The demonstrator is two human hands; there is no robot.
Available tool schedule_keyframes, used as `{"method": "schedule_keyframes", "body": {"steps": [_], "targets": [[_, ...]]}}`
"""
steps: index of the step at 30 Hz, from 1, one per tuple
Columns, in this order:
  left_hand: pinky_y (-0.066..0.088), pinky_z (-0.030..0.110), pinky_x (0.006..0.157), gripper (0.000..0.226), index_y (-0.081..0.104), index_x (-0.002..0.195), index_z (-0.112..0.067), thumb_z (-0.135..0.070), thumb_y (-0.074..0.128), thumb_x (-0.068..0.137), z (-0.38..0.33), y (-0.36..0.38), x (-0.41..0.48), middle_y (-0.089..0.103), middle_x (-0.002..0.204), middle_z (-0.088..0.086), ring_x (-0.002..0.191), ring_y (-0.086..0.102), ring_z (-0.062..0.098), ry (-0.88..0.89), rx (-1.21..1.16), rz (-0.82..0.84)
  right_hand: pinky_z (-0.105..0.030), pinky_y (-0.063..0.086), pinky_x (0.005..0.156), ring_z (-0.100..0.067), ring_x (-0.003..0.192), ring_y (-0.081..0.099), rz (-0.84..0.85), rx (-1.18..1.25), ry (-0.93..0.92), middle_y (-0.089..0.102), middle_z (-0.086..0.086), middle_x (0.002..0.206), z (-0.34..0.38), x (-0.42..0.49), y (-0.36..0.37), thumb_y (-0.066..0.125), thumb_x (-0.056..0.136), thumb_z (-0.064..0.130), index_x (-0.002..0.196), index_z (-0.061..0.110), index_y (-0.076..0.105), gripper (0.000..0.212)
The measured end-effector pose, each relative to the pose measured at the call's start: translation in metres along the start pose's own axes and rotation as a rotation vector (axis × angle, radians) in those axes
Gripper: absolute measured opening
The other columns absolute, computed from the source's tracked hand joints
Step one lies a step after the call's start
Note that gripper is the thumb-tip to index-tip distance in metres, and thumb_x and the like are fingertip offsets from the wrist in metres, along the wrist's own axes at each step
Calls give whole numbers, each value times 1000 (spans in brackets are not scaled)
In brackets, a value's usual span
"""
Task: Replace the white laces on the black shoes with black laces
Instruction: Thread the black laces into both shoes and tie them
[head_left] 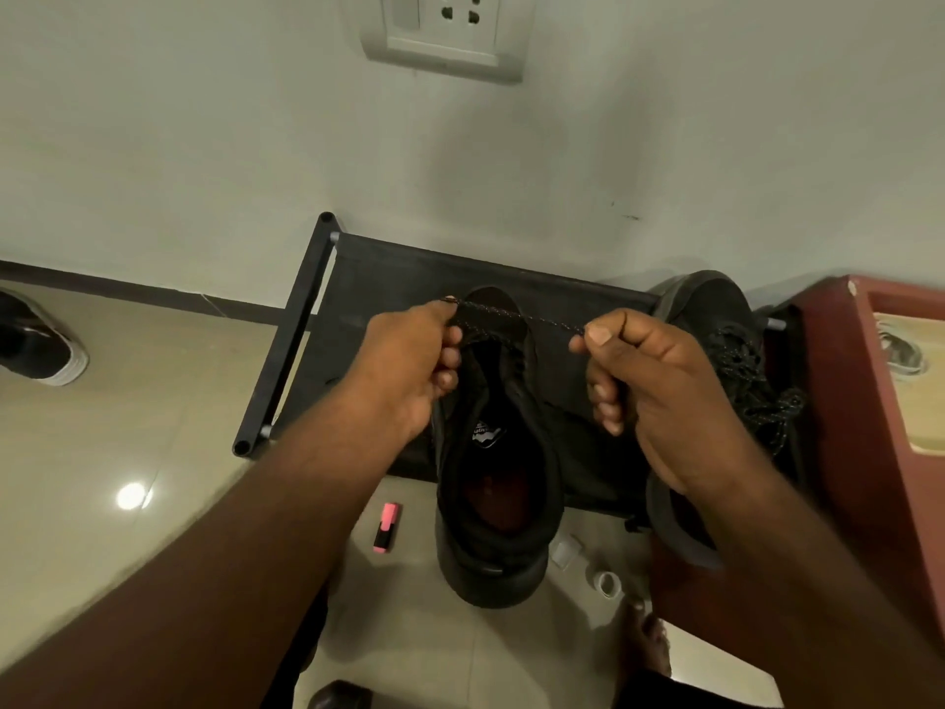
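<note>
At the centre of the frame, the left hand and right hand each pinch an end of a black lace, stretched taut above the toe of a black shoe resting on a dark rack. A second shoe at right already carries black laces. If either pinch loosens, the lace could go slack and slip back out of the eyelets, or end up uneven.

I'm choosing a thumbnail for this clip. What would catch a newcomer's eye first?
First the two hands at centre: the left hand and right hand each pinch a black lace stretched taut between them, above the black shoe resting on a dark rack. A second black shoe with loosely heaped laces sits at the right. A pink highlighter lies on the floor tiles, left of the centre shoe's heel.
</note>
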State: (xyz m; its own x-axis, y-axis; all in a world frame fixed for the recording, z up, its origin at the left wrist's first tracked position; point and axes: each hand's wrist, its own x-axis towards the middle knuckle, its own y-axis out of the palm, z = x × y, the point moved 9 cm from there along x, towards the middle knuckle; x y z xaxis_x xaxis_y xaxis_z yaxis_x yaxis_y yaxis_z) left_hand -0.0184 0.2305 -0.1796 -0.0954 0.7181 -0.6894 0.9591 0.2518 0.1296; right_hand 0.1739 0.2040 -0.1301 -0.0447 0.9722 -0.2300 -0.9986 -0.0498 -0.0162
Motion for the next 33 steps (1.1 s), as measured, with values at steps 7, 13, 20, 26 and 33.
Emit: {"method": "schedule_keyframes", "body": {"steps": [7,13,20,26,33], "targets": [[46,25,62,34,71,102,-12,-37,49,97,-4,47,-27,71,91,3,80,65,13,96,223,441,-12,35,46,-2,41,44,14,-267,-48,56,-1,52,-1,7,19,60,99,20,87,10,70,18],[53,21,62,21,67,98,-14,-29,53,100,-26,-2,-6,71,83,0,70,66,9,219,-38,82,-9,36,48,-2,43,47,32,-288,-33,57,1,55,-5,10,19,59,99,18,97,13,73,15],[48,23,55,22,63,104,-12,-32,62,95,-16,2,-1,70,90,4,67,61,12,129,43,140,-10,35,48,0,43,44,-47,-325,-43,58,0,55,-14,14,14,62,97,22,91,15,74,15],[40,16,49,25,69,95,-8,-32,67,90,-3,37,-18,60,68,-2,53,51,3,228,437,310,-17,41,54,-2,55,50,67,-318,-127,62,-4,65,-6,15,32,55,102,14,103,17,74,19],[49,19,51,23,67,85,-1,-23,66,92,-16,28,-15,69,68,10,56,61,14,314,426,260,-13,41,53,-1,59,50,215,-275,-45,65,8,79,-10,11,45,45,103,1,112,26,66,34]]}}
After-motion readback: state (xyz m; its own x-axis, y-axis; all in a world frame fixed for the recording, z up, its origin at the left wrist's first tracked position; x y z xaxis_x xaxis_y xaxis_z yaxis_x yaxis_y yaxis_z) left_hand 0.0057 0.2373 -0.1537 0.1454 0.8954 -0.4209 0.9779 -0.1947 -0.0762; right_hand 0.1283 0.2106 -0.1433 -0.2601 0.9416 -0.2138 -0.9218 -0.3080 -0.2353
